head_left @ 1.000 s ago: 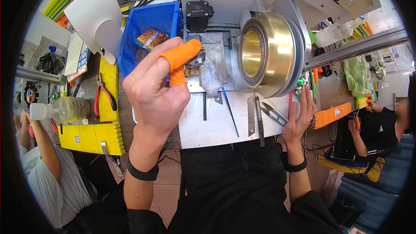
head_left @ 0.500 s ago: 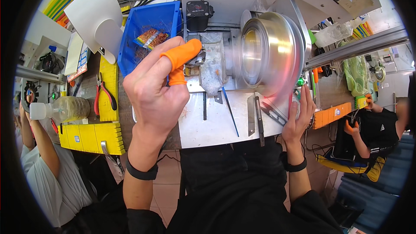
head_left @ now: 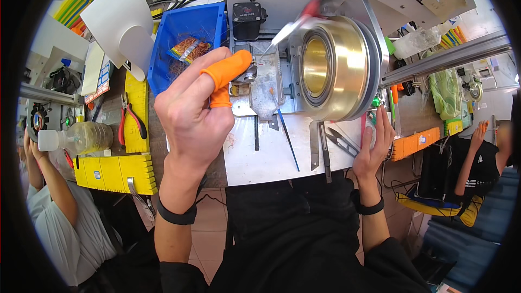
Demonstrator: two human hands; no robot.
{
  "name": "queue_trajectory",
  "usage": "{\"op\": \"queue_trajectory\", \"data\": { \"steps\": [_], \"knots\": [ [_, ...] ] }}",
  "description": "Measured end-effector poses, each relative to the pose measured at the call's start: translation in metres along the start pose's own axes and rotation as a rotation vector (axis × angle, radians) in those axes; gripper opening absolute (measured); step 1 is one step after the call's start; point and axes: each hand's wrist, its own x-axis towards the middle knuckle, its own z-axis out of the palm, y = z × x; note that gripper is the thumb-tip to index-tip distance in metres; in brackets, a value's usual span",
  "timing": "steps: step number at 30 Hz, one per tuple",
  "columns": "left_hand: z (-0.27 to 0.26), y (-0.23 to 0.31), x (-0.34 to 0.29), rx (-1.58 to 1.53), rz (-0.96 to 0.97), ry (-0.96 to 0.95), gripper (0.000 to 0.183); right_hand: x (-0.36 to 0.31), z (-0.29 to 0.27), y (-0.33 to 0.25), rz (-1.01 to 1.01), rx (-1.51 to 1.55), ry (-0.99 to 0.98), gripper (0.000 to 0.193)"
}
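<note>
My left hand [head_left: 192,111] is raised beside a small metal fixture [head_left: 249,70], with orange finger cots on its thumb and index finger. Its fingers are curled closed, and whatever they pinch is hidden. To the right of the fixture sits a large brass-coloured drum [head_left: 347,70] on a grey disc. A red-and-white arm [head_left: 298,21], blurred by motion, sticks out at the drum's upper left. Low at the drum's right, my right hand [head_left: 374,144] has its fingers stretched upward, fingertips near a green button [head_left: 376,102].
A thin blue brush [head_left: 286,138], a black-handled knife [head_left: 325,152] and grey snips [head_left: 342,144] lie on the white board. A blue bin [head_left: 163,70], red-handled pliers [head_left: 126,119] and a plastic bottle [head_left: 87,135] stand left. Co-workers sit on both sides.
The blurred drum now looks sharp, and the red blur at its lower right has given way to the red-and-white arm at upper left. My hands have hardly moved. The right co-worker's hand rose.
</note>
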Motion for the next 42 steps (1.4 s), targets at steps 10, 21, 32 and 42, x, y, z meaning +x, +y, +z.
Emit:
{"op": "queue_trajectory", "data": {
  "steps": [10, 21, 32, 42],
  "knots": [
    [0.0014, -0.0039, -0.0034, -0.003, 0.036, 0.014, 0.035, 0.0001, 0.0001, -0.0016, 0.009, 0.014, 0.000, 0.043],
    [0.0022, -0.0037, -0.0028, 0.024, 0.064, 0.013, 0.031, 0.0013, -0.0007, -0.0030, 0.025, 0.024, -0.010, 0.043],
    [0.0015, -0.0037, -0.0027, 0.015, 0.075, -0.002, 0.031, 0.0004, -0.0013, -0.0034, 0.027, 0.039, 0.015, 0.042],
    [0.0047, -0.0059, -0.0005, 0.042, 0.127, 0.062, 0.035, 0.0001, -0.0011, -0.0020, 0.014, 0.067, 0.019, 0.043]
  ]
}}
